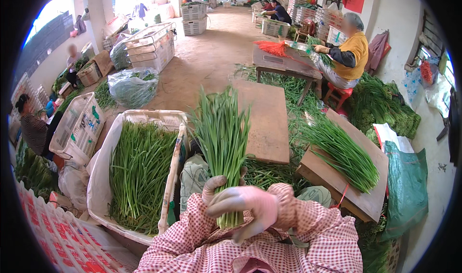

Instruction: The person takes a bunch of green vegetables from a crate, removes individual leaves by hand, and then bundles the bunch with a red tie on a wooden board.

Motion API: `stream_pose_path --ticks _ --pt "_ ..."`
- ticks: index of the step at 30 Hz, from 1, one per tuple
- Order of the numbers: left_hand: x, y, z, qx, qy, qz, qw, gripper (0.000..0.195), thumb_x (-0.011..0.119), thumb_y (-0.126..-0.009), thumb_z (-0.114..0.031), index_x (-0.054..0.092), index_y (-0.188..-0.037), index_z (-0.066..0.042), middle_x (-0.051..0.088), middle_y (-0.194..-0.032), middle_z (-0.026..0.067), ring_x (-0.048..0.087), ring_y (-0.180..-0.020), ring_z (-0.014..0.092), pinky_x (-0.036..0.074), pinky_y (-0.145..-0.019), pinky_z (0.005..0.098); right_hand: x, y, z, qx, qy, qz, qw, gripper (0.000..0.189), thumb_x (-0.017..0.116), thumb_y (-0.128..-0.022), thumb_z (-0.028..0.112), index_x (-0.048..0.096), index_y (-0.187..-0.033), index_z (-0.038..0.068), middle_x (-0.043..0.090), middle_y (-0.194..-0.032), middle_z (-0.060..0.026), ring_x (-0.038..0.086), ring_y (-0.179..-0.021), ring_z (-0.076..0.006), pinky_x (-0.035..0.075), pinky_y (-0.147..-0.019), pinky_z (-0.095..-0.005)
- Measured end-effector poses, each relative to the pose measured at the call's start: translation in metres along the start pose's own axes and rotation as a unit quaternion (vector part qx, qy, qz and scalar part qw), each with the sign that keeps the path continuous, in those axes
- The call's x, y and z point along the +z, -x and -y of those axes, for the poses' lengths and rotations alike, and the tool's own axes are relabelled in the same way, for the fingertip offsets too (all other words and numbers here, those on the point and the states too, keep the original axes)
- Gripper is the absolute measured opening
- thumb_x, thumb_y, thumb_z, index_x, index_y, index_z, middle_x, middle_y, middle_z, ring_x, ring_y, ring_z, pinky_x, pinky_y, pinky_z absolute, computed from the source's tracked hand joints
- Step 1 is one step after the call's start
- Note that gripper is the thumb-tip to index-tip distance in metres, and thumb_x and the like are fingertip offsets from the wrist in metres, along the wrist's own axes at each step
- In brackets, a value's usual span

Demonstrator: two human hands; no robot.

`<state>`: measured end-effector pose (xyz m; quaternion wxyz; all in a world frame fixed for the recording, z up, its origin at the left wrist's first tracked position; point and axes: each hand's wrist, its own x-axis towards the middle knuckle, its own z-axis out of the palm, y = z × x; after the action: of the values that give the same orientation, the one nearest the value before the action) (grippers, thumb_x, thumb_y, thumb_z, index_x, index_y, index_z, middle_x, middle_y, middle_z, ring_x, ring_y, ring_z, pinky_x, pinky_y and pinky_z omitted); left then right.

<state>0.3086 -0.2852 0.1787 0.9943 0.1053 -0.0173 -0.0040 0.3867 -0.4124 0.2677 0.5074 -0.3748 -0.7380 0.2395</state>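
Observation:
My left hand, in a pale knit glove, grips an upright bunch of garlic chives low on its stalks. Its leaf tips point away from me, and the pale stalk ends face my chest. Across the front of the stalks, just above those ends, lies my gloved right hand with fingers spread; whether it touches them is unclear. To my left, a lined white plastic crate holds many loose chives. Another heap of chives rests on a tilted wooden board at my right.
A bare wooden board stands beyond the bunch. Leaf scraps litter the floor. Ahead right, a person in yellow sits at a low table with red ties. A green woven sack is far right; stacked crates stand ahead left.

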Motion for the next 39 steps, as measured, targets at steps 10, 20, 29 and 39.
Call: stream_pose_path --ticks 10,20,29,39 --pt "-0.025 -0.040 0.020 -0.057 -0.315 0.022 0.947 0.066 0.075 -0.062 -0.008 0.054 -0.125 -0.001 0.062 -0.117 0.0092 0.061 -0.102 0.022 0.048 -0.091 0.0348 -0.043 0.100 -0.038 0.394 -0.251 -0.283 0.838 0.115 0.074 -0.069 0.064 0.015 -0.150 0.008 0.039 -0.143 -0.0106 0.040 -0.129 -0.0256 0.042 -0.099 -0.0394" --pt "-0.032 -0.248 -0.015 0.062 -0.563 0.158 0.809 0.124 0.087 -0.057 -0.013 0.004 -0.149 -0.008 0.052 -0.130 0.0116 0.046 -0.123 0.020 0.031 -0.112 0.0389 -0.177 0.067 -0.097 0.152 -0.047 -0.508 0.847 0.073 0.085 -0.063 0.001 0.048 -0.125 0.007 0.060 -0.116 -0.0077 0.061 -0.103 -0.0232 0.053 -0.089 -0.0370" --pt "-0.080 -0.308 0.003 -0.172 -0.217 -0.025 0.961 0.067 0.075 -0.077 -0.009 0.043 -0.136 -0.009 0.051 -0.135 0.0072 0.044 -0.126 0.016 0.034 -0.109 0.0507 -0.201 0.122 -0.185 0.340 0.029 -0.513 0.788 0.063 0.084 -0.066 0.014 0.052 -0.119 0.000 0.063 -0.109 -0.0111 0.061 -0.099 -0.0219 0.052 -0.087 -0.0364" --pt "-0.144 -0.252 0.024 0.101 0.036 -0.047 0.993 0.096 0.088 -0.060 -0.028 0.038 -0.141 -0.012 0.052 -0.133 0.0105 0.052 -0.117 0.014 0.047 -0.096 0.0299 -0.180 0.032 -0.226 0.651 0.264 -0.111 0.703 0.108 0.074 -0.069 0.059 0.024 -0.146 0.003 0.036 -0.143 -0.0265 0.033 -0.135 -0.0379 0.026 -0.113 -0.0434"
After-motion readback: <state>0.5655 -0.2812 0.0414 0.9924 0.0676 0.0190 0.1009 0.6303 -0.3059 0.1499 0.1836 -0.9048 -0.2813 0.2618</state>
